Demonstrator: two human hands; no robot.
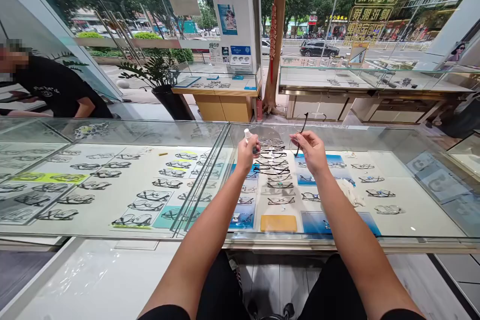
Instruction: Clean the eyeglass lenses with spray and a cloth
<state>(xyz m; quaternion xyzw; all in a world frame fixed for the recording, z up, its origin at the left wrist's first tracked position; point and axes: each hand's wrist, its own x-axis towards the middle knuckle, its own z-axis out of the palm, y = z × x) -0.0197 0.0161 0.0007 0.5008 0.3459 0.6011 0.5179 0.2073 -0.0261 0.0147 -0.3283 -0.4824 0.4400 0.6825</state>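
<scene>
My left hand [247, 151] is wrapped round a small bottle [247, 133] with a white top, held over the glass display case; most of the bottle is hidden by the fingers. In my right hand [310, 149] is a pair of eyeglasses [306, 121] with thin dark parts, raised above the case and gripped between thumb and fingers. Several folded eyeglass frames [273, 165] lie in a column between and below the two hands. By my right forearm is a crumpled white cloth [350, 192].
Under the glass lie many more eyeglasses [144, 205], blue cards [339, 222] and a yellow case [278, 223]. A person [62, 85] in a black shirt leans at the far left. Beyond stand another display case [217, 82], a potted plant [167, 95] and a wooden post [276, 35].
</scene>
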